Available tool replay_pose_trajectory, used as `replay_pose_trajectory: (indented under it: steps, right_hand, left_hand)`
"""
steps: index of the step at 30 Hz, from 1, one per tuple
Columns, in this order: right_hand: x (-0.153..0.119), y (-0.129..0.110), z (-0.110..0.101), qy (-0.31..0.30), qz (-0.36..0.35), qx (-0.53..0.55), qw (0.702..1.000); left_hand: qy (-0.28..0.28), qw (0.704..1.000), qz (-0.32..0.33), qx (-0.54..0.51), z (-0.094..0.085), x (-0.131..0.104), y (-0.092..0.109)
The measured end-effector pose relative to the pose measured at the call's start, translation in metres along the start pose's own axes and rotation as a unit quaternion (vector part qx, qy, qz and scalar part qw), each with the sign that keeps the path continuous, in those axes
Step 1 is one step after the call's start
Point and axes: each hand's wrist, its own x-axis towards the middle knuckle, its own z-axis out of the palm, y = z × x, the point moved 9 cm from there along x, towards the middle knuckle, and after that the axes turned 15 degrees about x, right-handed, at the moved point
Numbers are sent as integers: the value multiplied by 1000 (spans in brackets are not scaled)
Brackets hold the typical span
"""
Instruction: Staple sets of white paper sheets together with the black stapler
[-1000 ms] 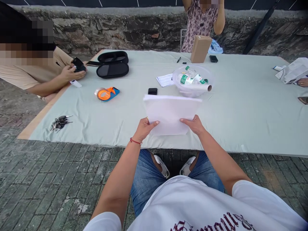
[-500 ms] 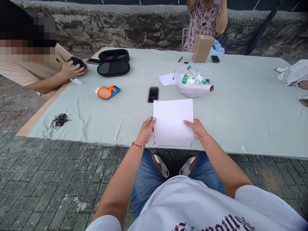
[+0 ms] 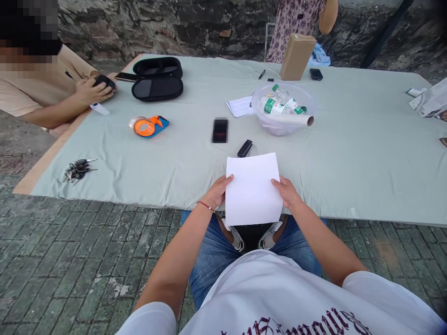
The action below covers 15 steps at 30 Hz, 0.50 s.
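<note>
blank white paper [image 3: 253, 193], held nearly upright

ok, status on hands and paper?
Left hand, right hand holding white paper, one per side. Black object just past its far edge, on table.

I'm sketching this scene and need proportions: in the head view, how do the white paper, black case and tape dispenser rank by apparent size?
1. White paper
2. Black case
3. Tape dispenser

Nearness may enlarge the paper.
</note>
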Motion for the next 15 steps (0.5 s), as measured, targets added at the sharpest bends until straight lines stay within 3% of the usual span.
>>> replay_pose_trajectory:
  steps: [2,4,8,11,15]
  right_hand:
    - [1,0,-9,24,-17,-22,999]
    - [2,4,-14,26,-8,-40,999]
    - [-4,19,-20,20,70,0,997]
    - [-18,31,-28,41,130,34,990]
    - [-35,34,-35,31,135,8,990]
  left_hand:
    - [-51,998,-22,1,7,2,-16]
    - [-68,996,-57,-2,9,5,-35]
    - [-20,993,-108,-32,5,8,-65]
    - [9,992,-104,-69,9,1,-72]
    - [-25,992,-99,-69,21,-10,-67]
